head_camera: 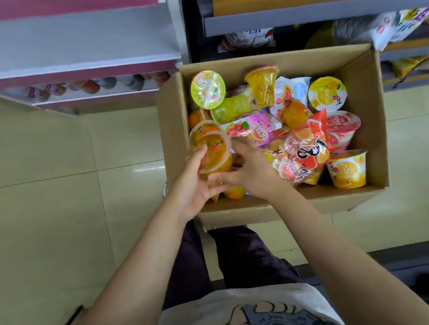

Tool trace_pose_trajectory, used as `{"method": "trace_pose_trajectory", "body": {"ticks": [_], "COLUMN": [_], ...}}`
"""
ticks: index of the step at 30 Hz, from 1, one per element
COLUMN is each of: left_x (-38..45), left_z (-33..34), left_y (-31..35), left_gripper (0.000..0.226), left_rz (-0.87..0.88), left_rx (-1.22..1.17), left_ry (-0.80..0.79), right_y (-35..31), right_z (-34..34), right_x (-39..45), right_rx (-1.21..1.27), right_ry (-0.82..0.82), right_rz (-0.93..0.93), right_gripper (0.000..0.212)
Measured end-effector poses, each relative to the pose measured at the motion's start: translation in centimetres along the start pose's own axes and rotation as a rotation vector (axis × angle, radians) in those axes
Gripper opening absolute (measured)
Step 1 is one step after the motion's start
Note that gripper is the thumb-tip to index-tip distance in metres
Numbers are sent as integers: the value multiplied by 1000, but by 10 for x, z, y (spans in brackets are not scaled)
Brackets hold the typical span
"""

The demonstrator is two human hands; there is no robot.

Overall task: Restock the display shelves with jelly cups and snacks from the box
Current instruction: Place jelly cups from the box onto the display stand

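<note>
An open cardboard box [366, 108] stands on the floor, filled with several jelly cups and snack bags. My left hand [194, 185] grips an orange jelly cup [216, 152] at the box's near left corner. My right hand [252, 173] reaches in beside it, fingers curled against the same cup's right side and underside. A second orange cup [202, 130] lies just behind. A green-lidded cup [207, 89], a pink snack bag [254, 128] and a red-orange bag [307, 146] lie further in.
A pink-and-white display shelf [73, 72] stands at the left behind the box, with small jelly items [90, 86] on its lower level. Dark shelves [324, 10] with snack bags stand at the right. Beige tiled floor [42, 191] lies to the left of the box.
</note>
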State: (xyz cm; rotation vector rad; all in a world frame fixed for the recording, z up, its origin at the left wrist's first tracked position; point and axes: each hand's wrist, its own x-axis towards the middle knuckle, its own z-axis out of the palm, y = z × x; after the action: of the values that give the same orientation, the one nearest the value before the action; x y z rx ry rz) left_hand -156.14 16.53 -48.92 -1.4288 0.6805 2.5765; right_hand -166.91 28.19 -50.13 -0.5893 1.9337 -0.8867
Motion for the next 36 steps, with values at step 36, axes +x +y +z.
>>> {"method": "trace_pose_trajectory", "body": {"ticks": [36], "left_x": [-129], "left_z": [56], "left_y": [110], "left_gripper": [36], "left_rz": [298], "left_rx": [232], "left_ry": [126], "right_y": [-180], "right_z": [-68], "right_x": [-53], "right_rx": [150], "right_ry": [504], "right_rz": [-364], "right_gripper": [26]}}
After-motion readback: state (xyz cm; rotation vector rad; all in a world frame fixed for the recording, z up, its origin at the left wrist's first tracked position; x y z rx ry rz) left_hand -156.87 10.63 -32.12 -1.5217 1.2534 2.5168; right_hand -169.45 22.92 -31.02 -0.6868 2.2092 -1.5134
